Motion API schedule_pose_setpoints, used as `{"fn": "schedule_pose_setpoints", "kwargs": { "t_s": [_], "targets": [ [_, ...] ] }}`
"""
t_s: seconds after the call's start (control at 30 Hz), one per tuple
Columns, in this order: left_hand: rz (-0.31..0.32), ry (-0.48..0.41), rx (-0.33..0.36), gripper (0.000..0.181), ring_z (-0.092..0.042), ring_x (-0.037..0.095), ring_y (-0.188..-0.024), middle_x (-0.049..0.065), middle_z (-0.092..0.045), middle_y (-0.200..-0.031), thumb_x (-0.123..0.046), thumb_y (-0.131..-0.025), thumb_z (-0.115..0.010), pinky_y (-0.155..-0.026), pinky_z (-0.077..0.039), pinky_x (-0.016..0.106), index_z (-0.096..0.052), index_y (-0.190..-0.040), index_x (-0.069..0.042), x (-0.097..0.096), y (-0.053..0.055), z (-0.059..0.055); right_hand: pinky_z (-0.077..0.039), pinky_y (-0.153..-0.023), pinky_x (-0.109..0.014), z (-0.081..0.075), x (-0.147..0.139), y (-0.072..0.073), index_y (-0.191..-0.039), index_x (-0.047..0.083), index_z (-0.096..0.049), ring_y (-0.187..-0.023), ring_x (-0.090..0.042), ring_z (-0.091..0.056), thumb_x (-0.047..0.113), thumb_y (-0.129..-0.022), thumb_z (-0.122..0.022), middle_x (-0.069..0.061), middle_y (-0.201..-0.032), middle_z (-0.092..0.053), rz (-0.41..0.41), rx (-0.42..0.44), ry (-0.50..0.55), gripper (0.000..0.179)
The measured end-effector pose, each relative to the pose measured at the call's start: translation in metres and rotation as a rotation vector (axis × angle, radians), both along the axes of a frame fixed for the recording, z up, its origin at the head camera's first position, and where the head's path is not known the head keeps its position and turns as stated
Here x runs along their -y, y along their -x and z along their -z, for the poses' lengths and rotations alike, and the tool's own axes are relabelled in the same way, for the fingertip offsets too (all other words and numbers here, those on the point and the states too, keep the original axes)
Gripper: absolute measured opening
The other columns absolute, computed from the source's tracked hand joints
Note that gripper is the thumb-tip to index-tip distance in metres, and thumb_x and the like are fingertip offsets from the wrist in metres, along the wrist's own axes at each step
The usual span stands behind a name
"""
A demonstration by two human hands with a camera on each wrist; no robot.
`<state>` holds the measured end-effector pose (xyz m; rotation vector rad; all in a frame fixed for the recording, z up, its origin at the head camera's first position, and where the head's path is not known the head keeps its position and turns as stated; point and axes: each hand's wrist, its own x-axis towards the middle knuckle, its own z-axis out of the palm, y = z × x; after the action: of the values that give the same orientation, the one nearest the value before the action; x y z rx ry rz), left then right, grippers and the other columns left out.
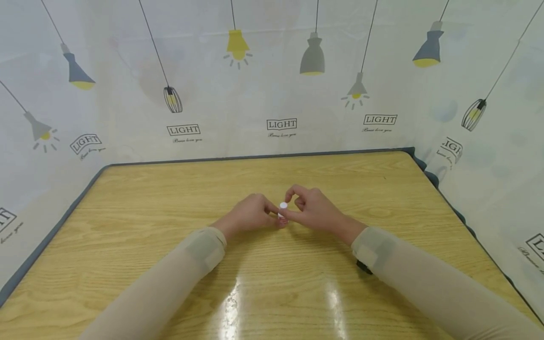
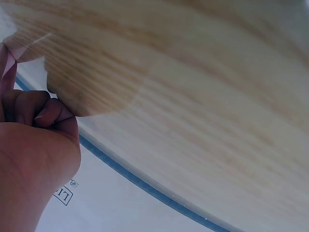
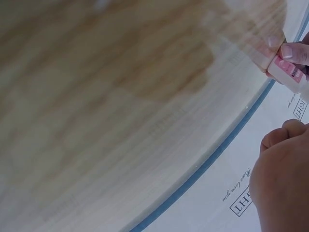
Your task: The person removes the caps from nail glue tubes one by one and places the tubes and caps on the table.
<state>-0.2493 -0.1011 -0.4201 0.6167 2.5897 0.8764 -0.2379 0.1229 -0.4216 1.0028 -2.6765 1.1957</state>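
Observation:
A small bottle [image 1: 283,219] with a white cap and a pink label stands upright on the wooden table, between the two hands. My left hand [image 1: 254,212] holds it low, thumb and fingers pinching its lower part. In the right wrist view the left fingertips [image 3: 293,52] press on the bottle [image 3: 286,72] near its base. My right hand [image 1: 316,210] is at the white cap [image 1: 283,205], with the thumb against its side and the bent index finger arched over it. The other right fingers are curled in. Mostly hidden in the left wrist view is the bottle, beyond the left hand [image 2: 38,130].
The glossy wooden table [image 1: 170,198] has a dark blue edge. A white curtain [image 1: 238,94] printed with lamps and lettering surrounds its back and sides. A small black object [image 1: 363,267] shows under the right sleeve [image 1: 408,259].

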Motion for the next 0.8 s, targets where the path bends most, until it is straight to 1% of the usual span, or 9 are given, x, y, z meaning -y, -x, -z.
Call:
{"fn": "schedule_pose_setpoints", "kwargs": {
  "t_s": [0.07,0.17,0.27,0.4,0.6,0.7,0.8],
  "targets": [
    [-0.001,0.005,-0.003,0.018,-0.038,0.009,-0.065,-0.01,-0.055,-0.064,-0.042,-0.092,-0.084,-0.067,-0.036,0.03,-0.087,-0.105,-0.03,-0.0001,-0.0001,-0.0002,-0.025,-0.052,-0.022,-0.0011,0.0003,-0.0002,-0.105,0.015,-0.062,-0.049,-0.004,-0.024,0.027,-0.097,-0.08,0.012,-0.055,-0.028,0.011,0.003,-0.007,0.023],
    [0.0,0.008,-0.009,0.021,-0.042,0.009,-0.067,-0.01,-0.063,-0.068,-0.043,-0.092,-0.084,-0.073,-0.042,0.03,-0.086,-0.108,-0.03,-0.0001,-0.0002,-0.0004,-0.026,-0.052,-0.022,-0.0019,0.0003,-0.0004,-0.104,0.014,-0.062,-0.049,-0.003,-0.024,0.027,-0.096,-0.081,0.011,-0.055,-0.029,0.018,0.001,-0.016,0.024],
    [0.002,0.011,-0.012,0.022,-0.044,0.009,-0.068,-0.01,-0.066,-0.07,-0.043,-0.092,-0.084,-0.077,-0.044,0.031,-0.086,-0.109,-0.03,-0.0001,-0.0004,-0.001,-0.026,-0.053,-0.022,-0.0022,0.0001,-0.0002,-0.103,0.014,-0.063,-0.049,-0.002,-0.024,0.027,-0.096,-0.081,0.011,-0.056,-0.029,0.02,-0.006,-0.022,0.023],
    [0.001,0.012,-0.013,0.022,-0.042,0.009,-0.067,-0.01,-0.064,-0.069,-0.042,-0.092,-0.084,-0.074,-0.042,0.03,-0.086,-0.109,-0.029,-0.0002,-0.0004,-0.0014,-0.026,-0.053,-0.022,-0.0013,-0.0002,0.0007,-0.102,0.013,-0.065,-0.049,-0.001,-0.024,0.025,-0.096,-0.081,0.011,-0.056,-0.03,0.014,-0.015,-0.019,0.021],
    [-0.002,0.003,-0.003,0.019,-0.035,0.009,-0.063,-0.009,-0.052,-0.061,-0.04,-0.092,-0.085,-0.064,-0.032,0.028,-0.087,-0.107,-0.029,0.0,0.0,-0.0006,-0.026,-0.053,-0.022,-0.0001,-0.0002,0.0013,-0.102,0.013,-0.065,-0.049,-0.001,-0.023,0.021,-0.096,-0.08,0.011,-0.054,-0.028,-0.006,-0.006,-0.005,0.019],
    [-0.003,0.001,-0.004,0.018,-0.034,0.009,-0.063,-0.01,-0.054,-0.062,-0.04,-0.092,-0.085,-0.064,-0.032,0.028,-0.087,-0.106,-0.029,0.0001,-0.0001,-0.0002,-0.026,-0.052,-0.021,0.0001,-0.0003,0.0013,-0.103,0.013,-0.065,-0.049,0.0,-0.023,0.019,-0.097,-0.079,0.011,-0.054,-0.029,-0.014,0.002,-0.001,0.017],
    [-0.001,-0.001,-0.006,0.018,-0.036,0.009,-0.064,-0.01,-0.062,-0.066,-0.04,-0.092,-0.085,-0.067,-0.037,0.028,-0.087,-0.106,-0.03,0.0001,-0.0002,-0.0001,-0.026,-0.052,-0.021,0.0002,-0.0004,0.0013,-0.103,0.012,-0.065,-0.049,0.001,-0.023,0.018,-0.097,-0.078,0.011,-0.054,-0.029,-0.023,0.004,0.003,0.016]
  ]
}}
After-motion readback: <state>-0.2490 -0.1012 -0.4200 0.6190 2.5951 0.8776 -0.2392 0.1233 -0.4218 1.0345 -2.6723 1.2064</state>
